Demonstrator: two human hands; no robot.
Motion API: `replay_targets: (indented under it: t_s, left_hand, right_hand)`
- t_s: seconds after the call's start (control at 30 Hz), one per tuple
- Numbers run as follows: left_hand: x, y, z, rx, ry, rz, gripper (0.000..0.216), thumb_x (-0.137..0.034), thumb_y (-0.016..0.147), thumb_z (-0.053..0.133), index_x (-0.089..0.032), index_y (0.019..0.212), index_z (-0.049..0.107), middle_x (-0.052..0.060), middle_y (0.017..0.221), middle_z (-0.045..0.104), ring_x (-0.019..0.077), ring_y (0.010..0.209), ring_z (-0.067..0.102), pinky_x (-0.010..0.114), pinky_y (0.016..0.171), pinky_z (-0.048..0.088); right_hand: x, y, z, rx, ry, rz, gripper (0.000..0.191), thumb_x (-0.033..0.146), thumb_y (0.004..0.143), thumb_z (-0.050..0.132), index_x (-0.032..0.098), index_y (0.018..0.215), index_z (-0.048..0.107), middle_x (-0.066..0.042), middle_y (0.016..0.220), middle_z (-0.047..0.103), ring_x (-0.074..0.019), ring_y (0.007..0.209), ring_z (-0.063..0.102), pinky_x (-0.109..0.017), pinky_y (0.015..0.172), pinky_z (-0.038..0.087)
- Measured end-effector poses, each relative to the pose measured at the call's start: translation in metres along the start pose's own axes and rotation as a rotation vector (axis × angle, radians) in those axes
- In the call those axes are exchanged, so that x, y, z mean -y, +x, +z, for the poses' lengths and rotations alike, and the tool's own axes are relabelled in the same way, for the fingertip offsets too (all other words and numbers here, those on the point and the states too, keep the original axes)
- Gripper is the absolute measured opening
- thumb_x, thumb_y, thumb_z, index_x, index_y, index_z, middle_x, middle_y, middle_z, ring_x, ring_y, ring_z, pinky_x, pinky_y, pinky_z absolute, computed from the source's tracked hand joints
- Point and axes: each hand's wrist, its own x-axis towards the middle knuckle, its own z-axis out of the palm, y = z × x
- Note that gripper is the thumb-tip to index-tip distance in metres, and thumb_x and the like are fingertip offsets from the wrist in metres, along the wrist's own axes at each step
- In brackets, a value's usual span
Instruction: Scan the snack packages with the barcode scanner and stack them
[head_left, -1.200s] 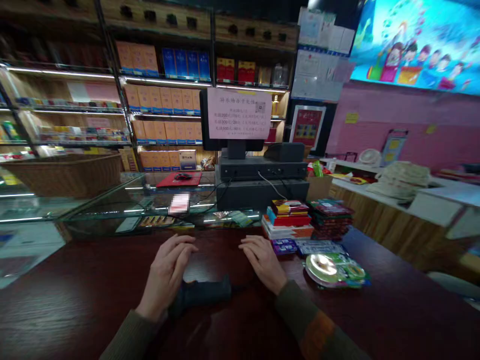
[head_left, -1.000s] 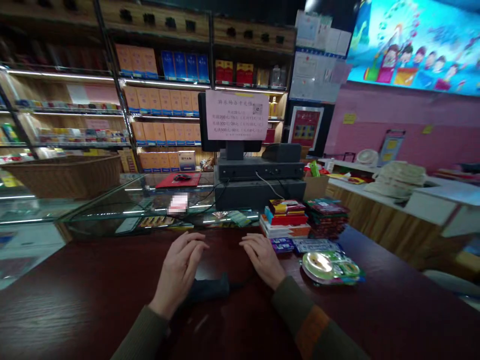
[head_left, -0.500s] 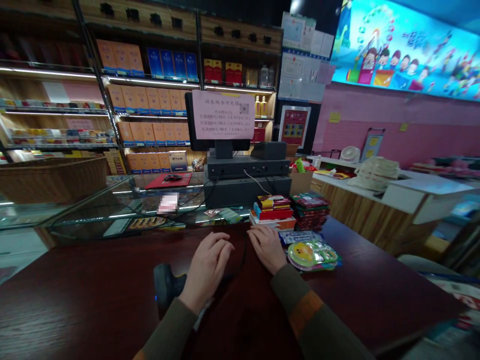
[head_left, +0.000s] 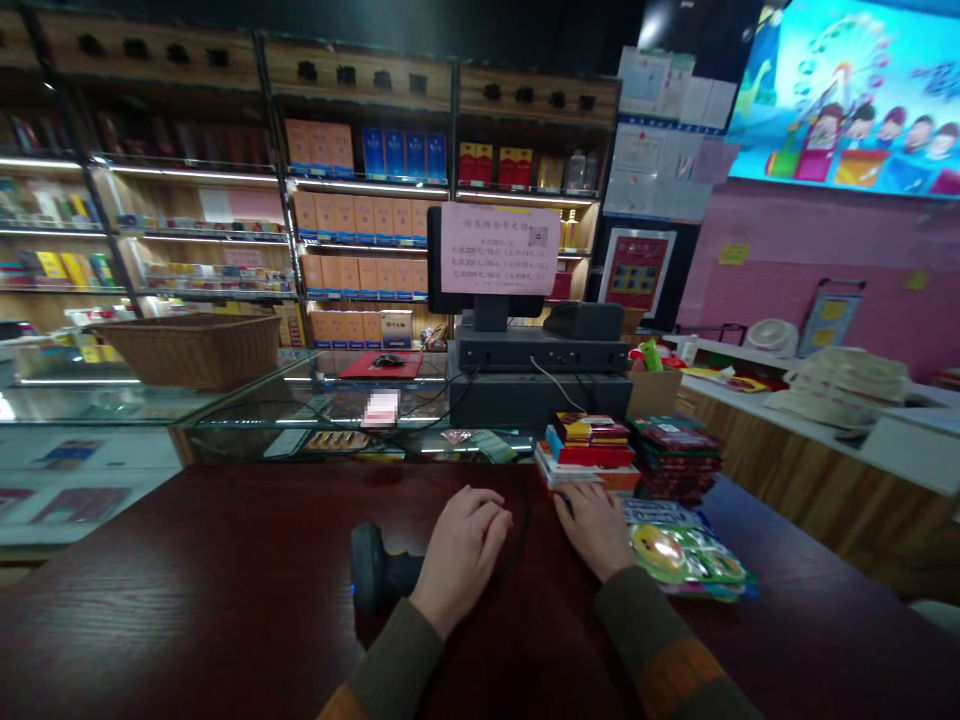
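Observation:
My left hand [head_left: 461, 555] lies flat on the dark wooden counter [head_left: 187, 590], fingers slightly curled, holding nothing. A black handheld barcode scanner [head_left: 379, 577] lies just to its left, partly under my wrist. My right hand [head_left: 596, 527] rests flat on the counter too, fingertips against a stack of red and orange packets [head_left: 589, 445]. A round green and yellow snack pack [head_left: 686, 555] lies right beside my right hand.
A checkout terminal [head_left: 536, 370] with a paper sign [head_left: 499, 248] stands behind the counter. A glass display case [head_left: 247, 405] with a wicker basket [head_left: 191, 348] is at left. Shelves of boxes fill the back wall. A wood-fronted white counter [head_left: 817, 440] runs off to the right.
Both hands slid rightward along the counter; my left hand came off the scanner, which now lies to its left. My right hand reached the packets. The view swung slightly.

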Motion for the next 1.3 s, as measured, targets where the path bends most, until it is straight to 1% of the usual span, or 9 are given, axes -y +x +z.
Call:
replay_targets:
  t_s: [0.17,0.37,0.5,0.7,0.87,1.1,1.3]
  left_hand:
    - [0.004,-0.004,0.000,0.013,-0.002,-0.027,0.030,-0.027,0.101,0.042,-0.022,0.088,0.068,0.003,0.103,0.071,0.0175,0.101,0.066,0.047,0.112,0.044]
    - [-0.002,-0.004,-0.006,0.014,0.000,-0.018,0.030,-0.027,0.102,0.042,-0.021,0.088,0.068,0.003,0.102,0.072,0.0170,0.099,0.066,0.046,0.112,0.044]
    - [-0.004,-0.004,-0.008,0.031,-0.014,-0.026,0.029,-0.028,0.101,0.043,-0.022,0.088,0.068,0.003,0.101,0.072,0.0168,0.100,0.066,0.047,0.114,0.042]
    - [-0.003,-0.005,-0.007,0.055,-0.036,-0.048,0.028,-0.027,0.101,0.043,-0.022,0.090,0.068,0.002,0.101,0.072,0.0163,0.101,0.066,0.048,0.115,0.040]
    - [-0.004,-0.005,-0.008,0.068,-0.046,-0.056,0.028,-0.027,0.101,0.044,-0.023,0.091,0.069,0.002,0.102,0.072,0.0160,0.102,0.065,0.048,0.115,0.039]
    - [-0.005,-0.004,-0.009,0.078,-0.050,-0.051,0.029,-0.028,0.102,0.042,-0.022,0.091,0.068,0.002,0.101,0.072,0.0159,0.101,0.065,0.048,0.116,0.038]
    - [-0.005,-0.005,-0.008,0.084,-0.017,-0.042,0.030,-0.028,0.102,0.041,-0.022,0.089,0.068,0.001,0.099,0.073,0.0154,0.100,0.066,0.047,0.116,0.038]
  right_hand:
    - [-0.002,0.001,0.003,0.053,-0.028,0.001,0.028,0.032,0.101,0.044,0.026,0.109,0.070,-0.006,0.113,0.072,-0.0255,0.108,0.060,-0.040,0.091,0.037]
    - [-0.004,0.002,0.010,0.122,-0.013,0.007,0.027,0.033,0.099,0.047,0.023,0.113,0.068,-0.009,0.115,0.068,-0.0263,0.111,0.059,-0.038,0.087,0.040]
    - [-0.004,0.003,0.012,0.143,-0.034,-0.009,0.026,0.031,0.098,0.050,0.021,0.114,0.066,-0.011,0.116,0.065,-0.0278,0.112,0.058,-0.038,0.087,0.042]
    - [-0.004,0.002,0.007,0.169,-0.042,-0.002,0.024,0.032,0.096,0.053,0.020,0.114,0.065,-0.012,0.117,0.064,-0.0279,0.111,0.058,-0.037,0.088,0.042]
    - [-0.004,0.000,0.001,0.188,-0.071,-0.006,0.023,0.033,0.096,0.054,0.020,0.112,0.065,-0.011,0.114,0.067,-0.0286,0.112,0.057,-0.037,0.088,0.041]
    - [0.004,-0.006,-0.009,0.254,-0.103,0.012,0.029,0.036,0.095,0.054,0.022,0.119,0.065,-0.012,0.124,0.066,-0.0319,0.117,0.055,-0.042,0.088,0.041]
    - [0.006,-0.006,-0.013,0.289,-0.104,0.031,0.030,0.035,0.095,0.053,0.022,0.118,0.066,-0.013,0.125,0.066,-0.0319,0.116,0.057,-0.044,0.088,0.042]
